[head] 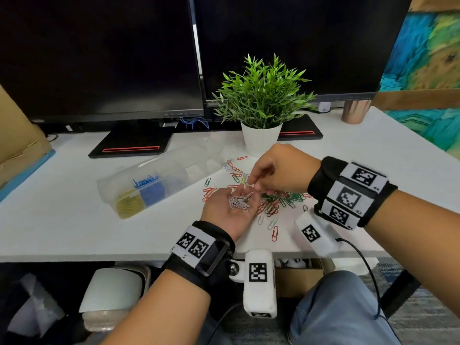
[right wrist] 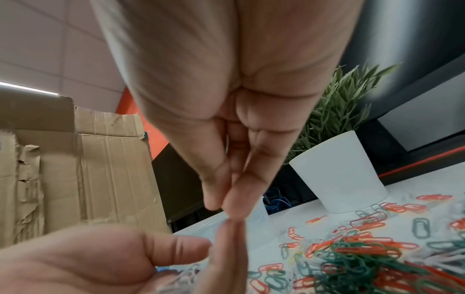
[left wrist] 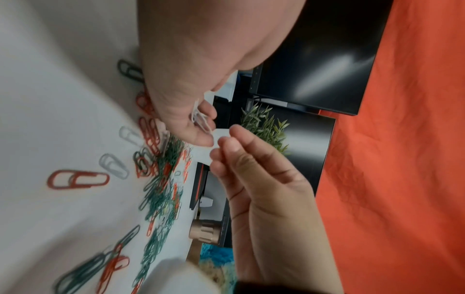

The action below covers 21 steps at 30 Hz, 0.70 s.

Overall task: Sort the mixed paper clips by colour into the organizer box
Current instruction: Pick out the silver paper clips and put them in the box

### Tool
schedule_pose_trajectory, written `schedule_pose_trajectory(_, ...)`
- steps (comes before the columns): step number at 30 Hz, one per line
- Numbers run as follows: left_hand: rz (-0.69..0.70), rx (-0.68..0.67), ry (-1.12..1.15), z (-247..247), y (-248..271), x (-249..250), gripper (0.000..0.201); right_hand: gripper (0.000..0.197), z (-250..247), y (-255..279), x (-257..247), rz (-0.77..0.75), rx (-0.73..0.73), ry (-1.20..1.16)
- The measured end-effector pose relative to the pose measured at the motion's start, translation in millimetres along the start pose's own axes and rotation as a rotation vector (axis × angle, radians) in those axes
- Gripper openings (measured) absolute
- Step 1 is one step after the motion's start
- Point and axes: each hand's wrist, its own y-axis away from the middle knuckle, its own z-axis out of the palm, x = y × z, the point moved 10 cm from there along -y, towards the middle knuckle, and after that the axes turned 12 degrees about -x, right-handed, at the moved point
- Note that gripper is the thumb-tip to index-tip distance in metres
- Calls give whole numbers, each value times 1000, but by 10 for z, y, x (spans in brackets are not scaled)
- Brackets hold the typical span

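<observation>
White clips (head: 240, 201): light, springy wire that tangles; pinch one loop.
Left hand (head: 230, 210): palm-up, loosely cupping them.
Right hand (head: 276, 171): fingertips pinched over palm; clip unclear.
Organizer box (head: 149, 188): nearby on table.

1. The organizer box (head: 159, 175) is a long clear plastic tray lying aslant on the left of the desk; its near compartments hold yellow, blue and pale clips.
2. The mixed paper clips (head: 278, 199), red, green and white, lie scattered and heaped to the right of the box.
3. A small bunch of white clips (head: 240, 201) rests in an upturned palm, above the pile's near-left edge.
</observation>
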Motion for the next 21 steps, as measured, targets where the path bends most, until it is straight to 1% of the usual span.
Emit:
schedule_pose_trajectory(2, 59, 47, 14, -80, 5, 156, 16, 19, 68, 20, -32, -18, -34, 69)
schedule_pose_trajectory(4, 108, 83, 24, -150, 23, 301, 19, 25, 273, 25, -21, -24, -171, 176)
schedule_pose_trajectory(6, 130, 90, 24, -175, 49, 401, 20, 32, 511, 44, 49, -4, -329, 274)
schedule_pose_trajectory(8, 140, 88, 12, -180, 66, 460, 20, 39, 630, 57, 135, 26, -394, 334)
schedule_pose_trajectory(10, 147, 95, 9, -192, 71, 488, 23, 38, 652, 44, 167, 28, -388, 351)
schedule_pose_trajectory(16, 147, 95, 26, -231, 65, 460, 23, 22, 644, -21, 145, -30, -341, 342)
schedule_pose_trajectory(21, 117, 88, 24, -216, 74, 392, 25, 19, 692, -35, 115, -41, -343, 480)
